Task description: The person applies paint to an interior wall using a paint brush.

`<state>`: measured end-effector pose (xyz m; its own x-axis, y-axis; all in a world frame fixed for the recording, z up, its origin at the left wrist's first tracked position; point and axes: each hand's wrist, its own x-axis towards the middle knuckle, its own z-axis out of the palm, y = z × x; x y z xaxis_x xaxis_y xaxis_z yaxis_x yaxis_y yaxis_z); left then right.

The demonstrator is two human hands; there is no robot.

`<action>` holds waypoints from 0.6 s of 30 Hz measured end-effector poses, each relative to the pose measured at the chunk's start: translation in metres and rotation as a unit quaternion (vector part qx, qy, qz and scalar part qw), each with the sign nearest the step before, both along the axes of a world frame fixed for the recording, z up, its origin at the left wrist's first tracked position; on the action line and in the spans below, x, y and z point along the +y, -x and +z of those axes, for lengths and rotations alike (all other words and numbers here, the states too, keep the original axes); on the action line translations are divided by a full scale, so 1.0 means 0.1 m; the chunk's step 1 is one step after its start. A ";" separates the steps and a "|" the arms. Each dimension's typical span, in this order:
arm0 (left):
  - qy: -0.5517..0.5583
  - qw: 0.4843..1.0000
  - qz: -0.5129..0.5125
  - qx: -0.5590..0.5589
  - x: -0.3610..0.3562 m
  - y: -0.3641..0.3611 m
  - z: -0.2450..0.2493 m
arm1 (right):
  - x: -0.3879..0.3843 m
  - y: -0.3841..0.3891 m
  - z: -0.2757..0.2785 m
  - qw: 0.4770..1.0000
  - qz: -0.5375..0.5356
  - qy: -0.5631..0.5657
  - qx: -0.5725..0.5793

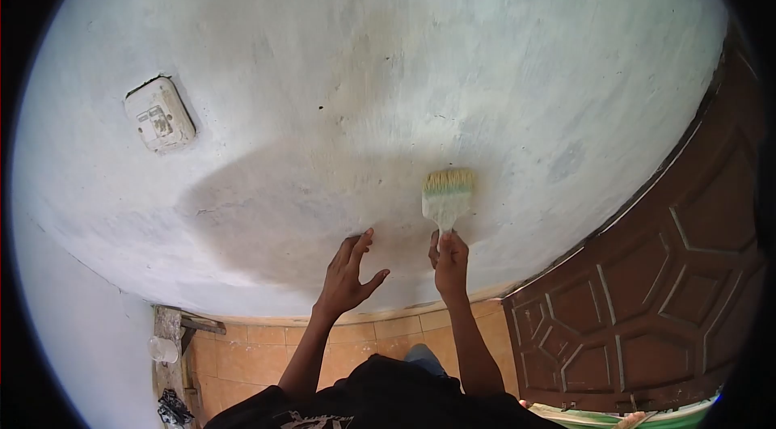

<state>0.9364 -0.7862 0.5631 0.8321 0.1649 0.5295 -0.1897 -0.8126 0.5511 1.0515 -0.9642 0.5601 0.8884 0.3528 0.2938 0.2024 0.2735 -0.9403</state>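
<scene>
A wide paintbrush (447, 196) with pale bristles and a whitish body is upright against the white wall (339, 49). My right hand (449, 261) is closed round its handle, below the bristles. To the left of it, my left hand (349, 275) is raised near the wall, fingers spread and thumb apart, holding nothing. Whether its fingertips touch the wall cannot be made out. The wall's surface is patchy, with small dark marks and a broad shadow behind both hands.
A switch plate (161, 115) is on the wall at the left. A wooden bench (167, 324) at the lower left bears a plastic cup (163, 350) and a black bag (174, 408). A brown panelled door (647, 300) is at the right, above orange floor tiles (267, 355).
</scene>
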 end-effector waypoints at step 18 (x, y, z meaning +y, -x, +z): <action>0.023 0.997 0.068 0.005 -0.20 0.13 0.06 | 0.15 -0.03 -0.28 0.998 0.053 0.015 -0.031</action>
